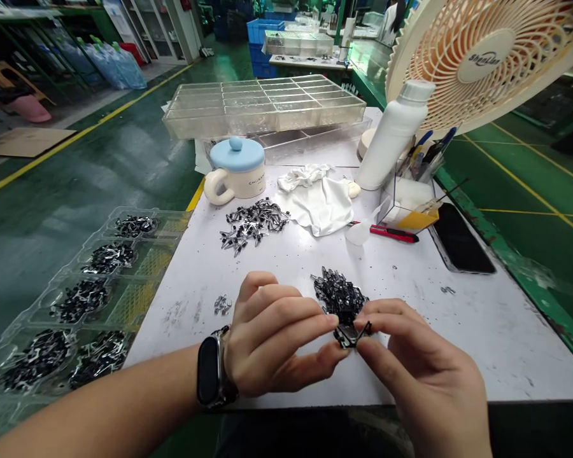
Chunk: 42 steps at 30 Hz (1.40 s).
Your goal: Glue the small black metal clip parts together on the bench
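1. Two bare hands fill the near middle of my head view, working over a white table.
2. My left hand reaches in from the left, a dark smart band on its wrist; its thumb and forefinger pinch one side of a small black part.
3. My right hand comes in from the near right, its thumb and fingertips closed on the other side of that part, so I have it gripped between both. Its finer detail is too small for me to read.
4. Just beyond the fingers I see a heap of black parts; farther off to the left lies a looser pile of black-and-silver pieces.
5. Some tiny metal bits sit on the table just left of my left hand.
6. Along the left edge I see a clear compartment tray with clusters of similar pieces.
7. Farther back I get a mug with a blue lid, a white cloth to its right, and a clear divided case behind them.
8. On the right I have a red cutter, a phone, a pen holder, a white bottle and a fan.
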### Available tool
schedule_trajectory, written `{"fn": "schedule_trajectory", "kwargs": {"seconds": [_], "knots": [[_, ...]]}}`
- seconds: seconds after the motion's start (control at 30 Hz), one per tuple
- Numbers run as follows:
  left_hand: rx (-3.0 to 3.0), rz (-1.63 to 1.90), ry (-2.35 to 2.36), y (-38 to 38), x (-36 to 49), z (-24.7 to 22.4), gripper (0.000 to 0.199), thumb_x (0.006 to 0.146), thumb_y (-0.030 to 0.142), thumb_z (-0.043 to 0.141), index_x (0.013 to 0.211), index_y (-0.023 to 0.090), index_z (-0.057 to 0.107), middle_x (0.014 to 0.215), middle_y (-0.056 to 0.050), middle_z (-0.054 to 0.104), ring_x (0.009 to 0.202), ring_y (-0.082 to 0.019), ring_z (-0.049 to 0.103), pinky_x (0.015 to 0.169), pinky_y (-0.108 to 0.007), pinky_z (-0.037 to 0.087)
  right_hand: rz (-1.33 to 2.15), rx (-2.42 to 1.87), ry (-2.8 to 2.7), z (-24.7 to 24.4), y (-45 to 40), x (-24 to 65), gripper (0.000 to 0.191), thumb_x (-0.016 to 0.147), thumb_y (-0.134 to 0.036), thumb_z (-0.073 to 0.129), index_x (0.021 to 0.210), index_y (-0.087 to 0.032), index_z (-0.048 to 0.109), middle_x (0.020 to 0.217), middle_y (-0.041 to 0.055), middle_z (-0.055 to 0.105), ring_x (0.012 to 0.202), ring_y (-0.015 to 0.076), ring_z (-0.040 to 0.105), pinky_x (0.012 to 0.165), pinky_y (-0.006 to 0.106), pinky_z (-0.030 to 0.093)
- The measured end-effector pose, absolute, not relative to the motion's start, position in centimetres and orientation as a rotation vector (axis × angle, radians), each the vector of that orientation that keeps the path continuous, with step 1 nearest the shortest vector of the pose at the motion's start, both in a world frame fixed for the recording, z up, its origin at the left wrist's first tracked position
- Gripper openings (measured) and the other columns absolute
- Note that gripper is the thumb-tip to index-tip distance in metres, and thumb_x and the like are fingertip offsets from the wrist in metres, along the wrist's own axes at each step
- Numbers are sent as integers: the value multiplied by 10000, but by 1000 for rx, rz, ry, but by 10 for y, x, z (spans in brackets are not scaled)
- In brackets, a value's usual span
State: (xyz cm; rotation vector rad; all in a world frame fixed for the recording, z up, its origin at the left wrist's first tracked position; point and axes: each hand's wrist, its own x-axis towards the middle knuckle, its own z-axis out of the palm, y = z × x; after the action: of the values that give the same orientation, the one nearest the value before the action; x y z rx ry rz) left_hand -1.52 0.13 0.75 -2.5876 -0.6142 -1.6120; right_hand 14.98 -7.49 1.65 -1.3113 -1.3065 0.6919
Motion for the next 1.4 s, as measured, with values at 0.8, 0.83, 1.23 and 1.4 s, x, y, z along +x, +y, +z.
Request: {"fn": "schedule_trajectory", "kwargs": {"seconds": [0.8,0.83,1.23,1.4], "knots": [[-2551,-1590,-607,2,-17,10,293,633,295,801,846,152,660,710,9,694,671,-124,618,672,-331,433,732,-1183,-1263,10,-71,147,104,794,-183,660,881,-239,665,870,21,609,857,108,609,750,202,530],[-2554,-1585,-608,2,-17,10,294,634,296,801,848,152,659,712,9,694,672,-123,617,675,-330,434,717,-1191,-1283,10,-71,148,121,797,-188,659,905,-244,664,893,20,611,875,107,606,756,198,525],[-2811,-1589,-665,2,-11,6,252,671,311,754,832,151,646,736,-17,684,688,-135,611,706,-333,433,405,-1339,-1780,6,-80,185,376,758,-201,688,1119,-243,590,1206,75,492,1131,228,466,903,370,404],[-2935,-1541,-652,2,-8,1,228,731,321,702,872,156,633,795,-31,686,739,-139,620,712,-321,451,208,-1337,-1957,3,-74,198,311,758,-225,691,1053,-226,594,1159,59,529,1064,219,469,890,374,358]]}}
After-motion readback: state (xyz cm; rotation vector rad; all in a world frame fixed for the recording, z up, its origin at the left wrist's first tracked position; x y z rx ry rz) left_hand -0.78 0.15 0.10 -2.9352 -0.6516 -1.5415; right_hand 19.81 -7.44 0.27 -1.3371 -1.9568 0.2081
